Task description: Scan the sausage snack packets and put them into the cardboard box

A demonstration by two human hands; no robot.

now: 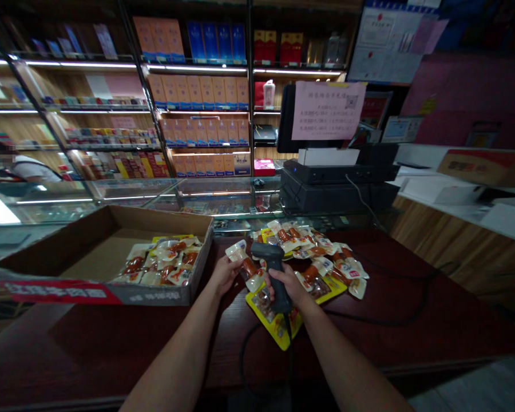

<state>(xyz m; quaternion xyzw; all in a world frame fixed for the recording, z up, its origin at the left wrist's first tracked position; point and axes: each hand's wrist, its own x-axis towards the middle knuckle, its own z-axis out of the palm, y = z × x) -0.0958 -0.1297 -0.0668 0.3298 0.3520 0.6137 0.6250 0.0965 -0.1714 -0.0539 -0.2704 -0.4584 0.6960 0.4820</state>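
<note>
Head view, left hand: From my remote station I saw the left hand pinching a snack packet by its left edge, between thumb and fingers.
Head view, right hand: The right hand was wrapped around the handle of a handheld scanner; I could not tell whether a finger pressed its trigger.
Packet, position: Raised over the dark red table, between the left hand and the scanner, near the middle of my view.
Packet, long axis: Slanted, one end up and to the left, the other down and to the right, toward the right hand.
Scanner, pointing: The head aimed left, toward the packet's upper part; the handle ran down toward the wearer, leaning slightly right at its foot. I could not tell whether head and packet touched.
Cable: A black cable left the handle's foot and looped over the table.
Yellow bag: A yellow bag lay flat beneath the scanner, one corner toward the wearer.
Pile: Loose packets lay heaped beyond and right of the scanner, pointing in mixed directions.
Carton: An open cardboard box stood left of the left hand, similar packets gathered at its right end.
</note>
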